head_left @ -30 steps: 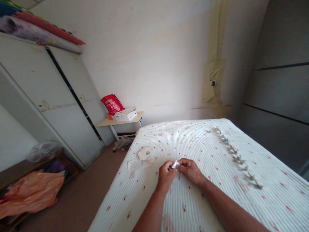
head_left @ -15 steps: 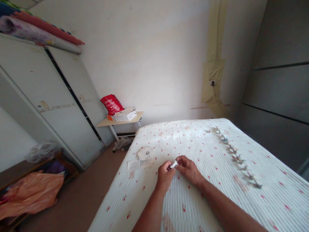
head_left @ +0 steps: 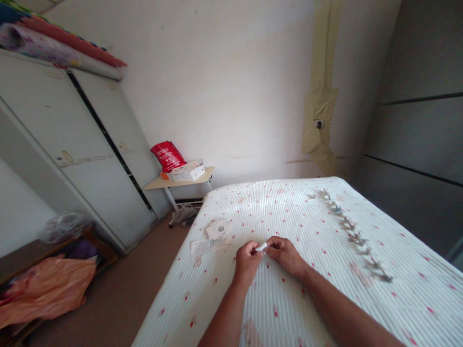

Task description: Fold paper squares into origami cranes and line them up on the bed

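Note:
Between my two hands is a small piece of folded white paper (head_left: 261, 247), pinched from both sides just above the bed. My left hand (head_left: 248, 258) grips its left end with thumb and fingers closed. On the other end, my right hand (head_left: 284, 253) holds it with thumb and bent fingers. Printed paper slips (head_left: 219, 230) lie in a loose pile to the left of my hands. Off to the right, a row of several small folded-paper figures (head_left: 356, 237) runs along the bed; their exact shapes are blurred.
All this rests on a bed with a white, red-dotted quilted cover (head_left: 275, 207). Beyond its far left corner stands a small table (head_left: 155, 183) bearing a red bag (head_left: 168, 155) and a white box (head_left: 188, 174). A grey cabinet (head_left: 90, 130) is at left, with an orange bag (head_left: 50, 289) low down.
The folded paper has tilted flatter between my fingers. My right hand's fingers have shifted slightly down; my left hand has barely moved.

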The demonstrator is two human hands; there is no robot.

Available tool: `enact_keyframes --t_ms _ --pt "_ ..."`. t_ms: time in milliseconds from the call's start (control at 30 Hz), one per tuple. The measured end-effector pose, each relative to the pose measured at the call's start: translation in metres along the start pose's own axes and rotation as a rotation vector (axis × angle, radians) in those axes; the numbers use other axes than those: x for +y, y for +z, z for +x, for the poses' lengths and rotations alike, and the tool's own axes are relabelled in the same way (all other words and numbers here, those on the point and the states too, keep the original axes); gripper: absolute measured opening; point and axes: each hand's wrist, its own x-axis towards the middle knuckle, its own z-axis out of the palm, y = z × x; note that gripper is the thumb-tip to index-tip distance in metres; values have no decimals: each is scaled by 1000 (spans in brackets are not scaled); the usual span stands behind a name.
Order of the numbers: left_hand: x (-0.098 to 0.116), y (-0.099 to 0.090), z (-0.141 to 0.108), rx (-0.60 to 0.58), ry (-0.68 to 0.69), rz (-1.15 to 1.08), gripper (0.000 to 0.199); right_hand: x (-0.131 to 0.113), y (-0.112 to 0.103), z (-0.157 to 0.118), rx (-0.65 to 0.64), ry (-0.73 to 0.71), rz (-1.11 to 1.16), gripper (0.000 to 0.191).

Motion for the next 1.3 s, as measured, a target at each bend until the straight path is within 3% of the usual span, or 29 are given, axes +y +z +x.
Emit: enact_keyframes --t_ms 200,467,600,1300 --pt "-1 1 0 10 26 50 9 0 2 0 -5 -71 15 20" --pt "4 -2 0 -58 -10 -43 22 -3 -3 1 51 -5 28 27" --pt "4 -4 0 -104 3 22 29 -9 -4 -2 35 -9 92 26" --pt "7 -1 -3 -4 46 161 20 -13 -1 -3 41 -10 69 29"
